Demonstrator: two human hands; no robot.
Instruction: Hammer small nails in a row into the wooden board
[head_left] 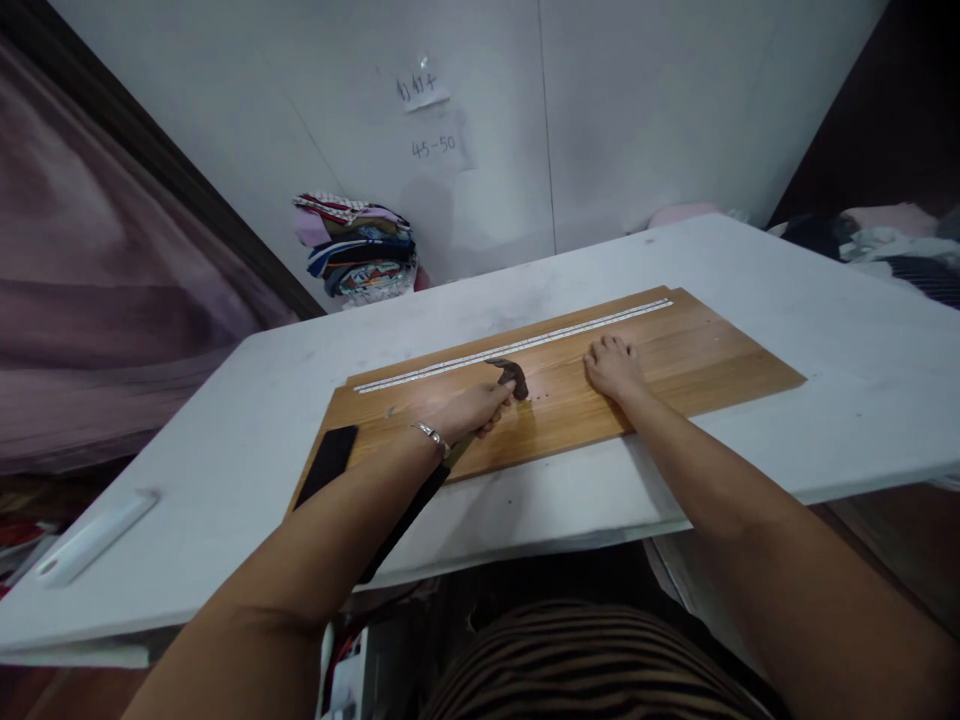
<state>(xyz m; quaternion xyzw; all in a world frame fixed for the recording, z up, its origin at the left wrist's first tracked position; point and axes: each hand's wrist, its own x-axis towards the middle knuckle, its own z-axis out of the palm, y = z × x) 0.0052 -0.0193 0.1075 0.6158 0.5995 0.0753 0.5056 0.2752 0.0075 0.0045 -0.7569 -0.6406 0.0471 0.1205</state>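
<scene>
Where the left hand [476, 408] closes round the hammer [512, 376], fingers wrapped high on the shaft just behind the dark head, is the point from which all places below are reckoned.

1. White table [825, 330], scuffed. Lies under the grip and runs out on every side of it.
2. Wood-grain board [712, 365], long, flat on the table. Directly beneath the grip, reaching further to its right than to its left.
3. Mixed-colour stack of folded cloths [360, 250]. Well beyond the grip and to its left, against the wall past the table's far edge.
4. Pale metal strip [570, 333], narrow. Runs along the board's far edge, just beyond the hammer head.
5. Said hammer. Head low at the board near the strip, though contact with the wood cannot be told. The dark shaft runs back from the grip under the left forearm and past the table's near edge.
6. Rectangular black pad [328, 462]. On the board's left end, left of the grip and nearer the person.
7. Long white bar [94, 538]. On the table, well left of the grip.
8. Bare right hand [613, 368], holding nothing. Palm down on the board, right of the grip, near the hammer head but apart from it.
9. Silver bracelet [433, 436]. On the left wrist, just behind the grip.
10. Small dark specks [536, 397]. On the board just right of the hammer head, too small to identify.
</scene>
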